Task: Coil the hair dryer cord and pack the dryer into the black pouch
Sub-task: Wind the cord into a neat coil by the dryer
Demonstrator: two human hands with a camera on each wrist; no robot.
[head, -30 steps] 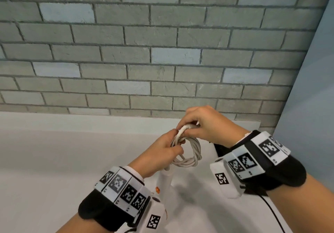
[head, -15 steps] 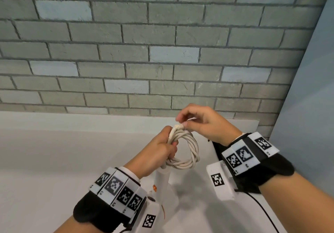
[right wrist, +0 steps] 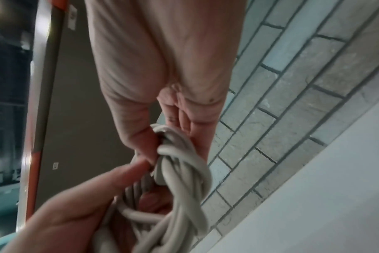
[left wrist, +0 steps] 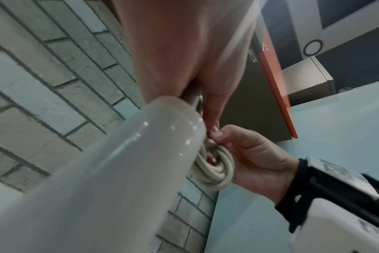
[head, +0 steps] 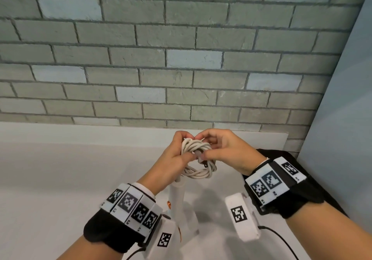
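Note:
The white cord (head: 198, 160) is wound into a small coil held above the table. My left hand (head: 177, 155) grips the coil's left side, fingers curled through the loop. My right hand (head: 216, 149) pinches the plug end (head: 201, 159) against the coil, its metal prongs pointing down. The white hair dryer (head: 178, 201) hangs below the coil, its handle upward; the handle (left wrist: 110, 164) fills the left wrist view, the coil (left wrist: 214, 169) beside it. The right wrist view shows the cord bundle (right wrist: 180, 172) wrapped crosswise. The black pouch (head: 314, 179) lies under my right wrist, mostly hidden.
A white table (head: 60, 179) runs to a grey brick wall (head: 161, 58) at the back. A pale panel (head: 346, 118) closes off the right side. Thin black cables (head: 281, 241) trail from the wrist cameras.
My right hand has brought the plug end down and across the front of the coil, pressing it against the loops. Both hands have come closer together.

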